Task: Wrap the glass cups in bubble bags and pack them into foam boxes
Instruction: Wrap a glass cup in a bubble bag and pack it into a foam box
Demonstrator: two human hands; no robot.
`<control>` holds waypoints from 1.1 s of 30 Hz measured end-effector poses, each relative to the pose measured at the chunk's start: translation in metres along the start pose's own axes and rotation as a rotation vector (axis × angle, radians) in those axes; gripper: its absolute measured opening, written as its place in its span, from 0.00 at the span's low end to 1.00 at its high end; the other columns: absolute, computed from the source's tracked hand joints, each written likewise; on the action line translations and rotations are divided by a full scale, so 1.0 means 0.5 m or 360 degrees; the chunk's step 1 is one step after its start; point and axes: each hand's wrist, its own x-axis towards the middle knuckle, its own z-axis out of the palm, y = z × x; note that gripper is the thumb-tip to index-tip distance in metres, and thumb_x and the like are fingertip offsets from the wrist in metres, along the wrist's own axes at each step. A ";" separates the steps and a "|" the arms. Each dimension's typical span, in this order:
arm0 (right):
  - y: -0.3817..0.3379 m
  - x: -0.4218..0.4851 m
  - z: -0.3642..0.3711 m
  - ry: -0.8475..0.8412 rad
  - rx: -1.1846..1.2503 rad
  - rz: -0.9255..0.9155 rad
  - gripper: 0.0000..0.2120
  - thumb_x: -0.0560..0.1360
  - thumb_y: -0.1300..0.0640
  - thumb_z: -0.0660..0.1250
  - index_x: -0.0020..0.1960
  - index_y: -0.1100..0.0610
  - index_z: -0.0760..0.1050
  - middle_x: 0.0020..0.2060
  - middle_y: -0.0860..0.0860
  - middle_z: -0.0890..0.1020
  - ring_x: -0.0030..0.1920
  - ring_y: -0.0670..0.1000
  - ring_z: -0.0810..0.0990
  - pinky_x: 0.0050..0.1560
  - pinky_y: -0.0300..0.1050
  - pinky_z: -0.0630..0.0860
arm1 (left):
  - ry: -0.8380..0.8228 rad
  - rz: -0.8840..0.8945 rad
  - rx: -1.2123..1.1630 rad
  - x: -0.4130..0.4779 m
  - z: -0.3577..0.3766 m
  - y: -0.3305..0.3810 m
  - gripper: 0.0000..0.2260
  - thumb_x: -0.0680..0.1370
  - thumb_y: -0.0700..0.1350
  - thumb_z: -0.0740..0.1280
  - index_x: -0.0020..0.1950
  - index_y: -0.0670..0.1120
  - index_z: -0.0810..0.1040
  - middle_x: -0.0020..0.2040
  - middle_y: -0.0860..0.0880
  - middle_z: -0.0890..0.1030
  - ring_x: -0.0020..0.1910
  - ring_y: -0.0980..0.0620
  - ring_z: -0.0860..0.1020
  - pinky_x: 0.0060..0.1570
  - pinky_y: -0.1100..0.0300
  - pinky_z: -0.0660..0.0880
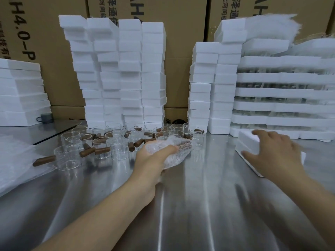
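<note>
My left hand (154, 156) grips a glass cup wrapped in a bubble bag (179, 151), its brown wooden handle showing through the wrap, just above the steel table. My right hand (272, 153) lies on a white foam box (247, 142) at the right, fingers spread over its top and near side; the hand is blurred. Several bare glass cups with wooden handles (101, 147) stand crowded on the table behind and left of the left hand.
Tall stacks of white foam boxes (123, 75) line the back, more at right (212, 84) beside stacked foam trays (282, 105). Bubble bags (16, 160) lie at the left edge. A grey mug (45, 117) sits far left. Cardboard cartons form the back wall.
</note>
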 end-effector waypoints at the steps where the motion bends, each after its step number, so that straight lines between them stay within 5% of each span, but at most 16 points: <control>1: 0.019 0.006 0.003 -0.0051 -0.0105 0.0083 0.30 0.76 0.40 0.70 0.75 0.47 0.70 0.64 0.53 0.80 0.68 0.59 0.74 0.72 0.58 0.63 | -0.0003 -0.0007 -0.0025 0.002 -0.002 0.002 0.15 0.71 0.45 0.82 0.56 0.50 0.85 0.49 0.49 0.89 0.43 0.54 0.84 0.46 0.55 0.78; 5: 0.046 0.016 -0.001 -0.0031 0.0039 0.0160 0.22 0.78 0.52 0.66 0.72 0.48 0.74 0.45 0.50 0.84 0.58 0.56 0.80 0.73 0.55 0.60 | 0.0027 0.0001 -0.0077 0.007 -0.006 0.002 0.13 0.72 0.45 0.81 0.54 0.52 0.84 0.43 0.54 0.88 0.39 0.57 0.83 0.46 0.55 0.77; 9: -0.019 -0.008 -0.030 -0.0131 0.0454 -0.0199 0.21 0.75 0.51 0.70 0.68 0.44 0.76 0.56 0.47 0.85 0.54 0.56 0.82 0.66 0.54 0.70 | 0.0162 0.0227 -0.0076 0.003 -0.004 0.014 0.21 0.66 0.50 0.83 0.57 0.54 0.83 0.49 0.54 0.88 0.50 0.54 0.85 0.54 0.54 0.79; 12: -0.072 -0.056 -0.039 -0.0480 0.0695 -0.0544 0.17 0.71 0.51 0.73 0.56 0.35 0.77 0.51 0.37 0.82 0.51 0.44 0.80 0.52 0.42 0.73 | 0.0277 0.0342 -0.0092 0.002 -0.008 0.026 0.24 0.65 0.53 0.82 0.59 0.55 0.82 0.53 0.54 0.87 0.52 0.56 0.85 0.55 0.55 0.79; 16: -0.112 -0.098 -0.027 -0.0829 0.0585 -0.0864 0.16 0.69 0.51 0.74 0.54 0.37 0.77 0.49 0.38 0.82 0.49 0.38 0.78 0.44 0.30 0.71 | 0.0287 0.0292 -0.0078 0.010 -0.017 0.025 0.20 0.72 0.50 0.82 0.61 0.56 0.81 0.57 0.52 0.87 0.57 0.50 0.85 0.60 0.52 0.80; 24: -0.140 -0.122 -0.020 -0.0884 0.0627 -0.1047 0.17 0.66 0.47 0.69 0.54 0.37 0.76 0.48 0.40 0.82 0.52 0.42 0.78 0.52 0.42 0.76 | -0.0137 0.0402 0.0634 0.006 -0.004 -0.005 0.26 0.66 0.59 0.82 0.60 0.57 0.79 0.61 0.52 0.82 0.62 0.48 0.80 0.61 0.59 0.78; 27: -0.137 -0.120 -0.020 -0.0880 0.0647 -0.1061 0.15 0.68 0.48 0.70 0.55 0.39 0.77 0.48 0.40 0.83 0.51 0.42 0.79 0.51 0.38 0.75 | -0.0160 0.0390 0.0962 0.004 -0.005 -0.011 0.30 0.58 0.72 0.75 0.56 0.63 0.78 0.66 0.55 0.79 0.69 0.47 0.75 0.72 0.42 0.72; 31: -0.133 -0.112 -0.024 -0.0788 0.0776 -0.1023 0.05 0.74 0.43 0.71 0.47 0.42 0.81 0.45 0.39 0.84 0.47 0.42 0.81 0.47 0.39 0.74 | -0.0254 0.0259 0.1104 0.011 -0.015 -0.009 0.33 0.53 0.74 0.73 0.55 0.65 0.79 0.67 0.55 0.77 0.70 0.48 0.73 0.72 0.43 0.72; 33: -0.131 -0.109 -0.023 -0.0594 0.0906 -0.0958 0.09 0.77 0.46 0.72 0.41 0.48 0.79 0.40 0.42 0.83 0.43 0.44 0.80 0.49 0.44 0.76 | -0.0336 0.0235 0.1164 0.014 -0.023 -0.008 0.33 0.54 0.74 0.75 0.57 0.66 0.79 0.68 0.56 0.76 0.70 0.50 0.72 0.72 0.45 0.71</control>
